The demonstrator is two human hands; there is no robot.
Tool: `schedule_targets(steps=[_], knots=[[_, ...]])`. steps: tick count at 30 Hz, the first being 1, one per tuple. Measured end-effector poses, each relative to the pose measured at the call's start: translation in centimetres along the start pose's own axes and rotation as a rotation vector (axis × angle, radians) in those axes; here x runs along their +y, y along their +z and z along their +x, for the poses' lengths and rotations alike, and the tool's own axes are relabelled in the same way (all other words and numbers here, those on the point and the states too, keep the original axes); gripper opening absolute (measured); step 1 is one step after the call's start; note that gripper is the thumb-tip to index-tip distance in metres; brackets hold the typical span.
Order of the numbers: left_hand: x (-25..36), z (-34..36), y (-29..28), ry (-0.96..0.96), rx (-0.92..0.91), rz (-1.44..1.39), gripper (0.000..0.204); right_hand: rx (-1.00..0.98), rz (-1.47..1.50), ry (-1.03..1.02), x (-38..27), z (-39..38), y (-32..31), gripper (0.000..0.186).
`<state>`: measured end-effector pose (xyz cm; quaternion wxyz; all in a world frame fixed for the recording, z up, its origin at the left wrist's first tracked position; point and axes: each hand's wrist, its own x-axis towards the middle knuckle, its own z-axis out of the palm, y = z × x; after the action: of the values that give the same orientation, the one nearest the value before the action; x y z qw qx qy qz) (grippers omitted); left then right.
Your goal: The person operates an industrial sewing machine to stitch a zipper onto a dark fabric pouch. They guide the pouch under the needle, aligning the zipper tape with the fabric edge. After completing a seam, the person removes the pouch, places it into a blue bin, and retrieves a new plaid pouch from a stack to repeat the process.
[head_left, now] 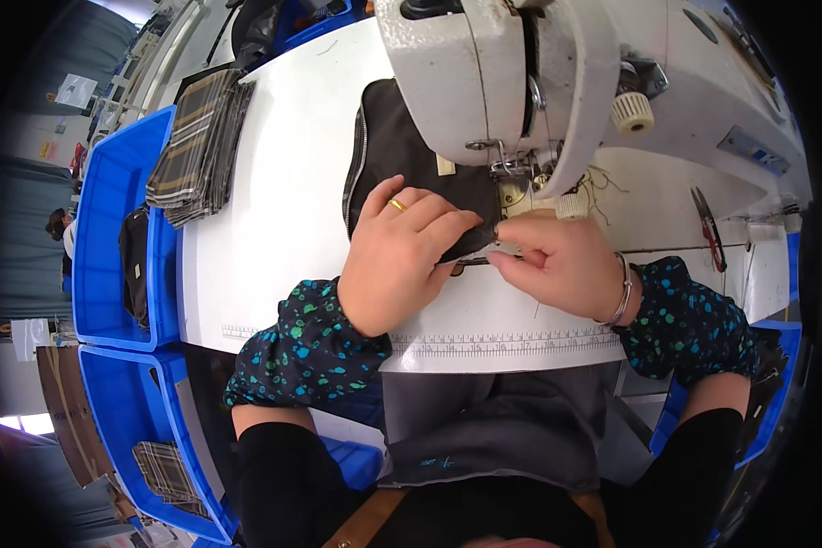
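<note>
Dark fabric piece (385,137) lies on the white table (288,146), partly beneath the left hand (406,247), fingers bent; right hand (562,260), thumb and forefinger extended, is at its edge. Whether either grips it cannot be told.

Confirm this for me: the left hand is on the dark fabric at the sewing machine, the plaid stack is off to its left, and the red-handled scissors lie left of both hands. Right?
Not quite: the red-handled scissors lie to the right of both hands, as the head view shows. The left hand is on the dark fabric at the sewing machine, with the plaid stack to its left.
</note>
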<state>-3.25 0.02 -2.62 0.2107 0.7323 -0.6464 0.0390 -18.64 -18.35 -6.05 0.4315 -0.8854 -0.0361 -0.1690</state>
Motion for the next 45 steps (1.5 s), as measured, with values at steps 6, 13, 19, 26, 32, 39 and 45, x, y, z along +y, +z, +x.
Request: schedule_targets(steps=[6,13,19,26,32,39,45], knots=[[0.5,-0.6,0.9,0.015,-0.017,0.051,0.048,0.149,-0.673,-0.392,-1.2,-0.3,-0.2,0.017],[1.4,-0.9,1.5,0.120,-0.027,0.119,0.031,0.068,-0.802,-0.496,-0.4,-1.8,1.6,0.014],[1.6,-1.0,1.4,0.152,-0.029,0.129,0.016,0.005,-0.821,-0.490,-0.5,-1.9,1.8,0.013],[0.8,-0.4,1.7,0.086,-0.027,0.143,0.033,0.037,-0.753,-0.429,0.5,-0.6,1.3,0.011],[-1.3,0.7,2.8,0.098,0.046,0.116,0.023,0.073,-0.791,-0.321,1.6,0.3,1.4,0.010],[-3.1,2.2,3.9,0.095,0.135,0.161,0.027,0.041,-0.841,-0.255,1.5,0.3,0.8,0.032],[-3.8,2.3,4.0,0.048,0.129,0.202,0.037,0.051,-0.812,-0.259,1.1,0.5,1.0,0.032]])
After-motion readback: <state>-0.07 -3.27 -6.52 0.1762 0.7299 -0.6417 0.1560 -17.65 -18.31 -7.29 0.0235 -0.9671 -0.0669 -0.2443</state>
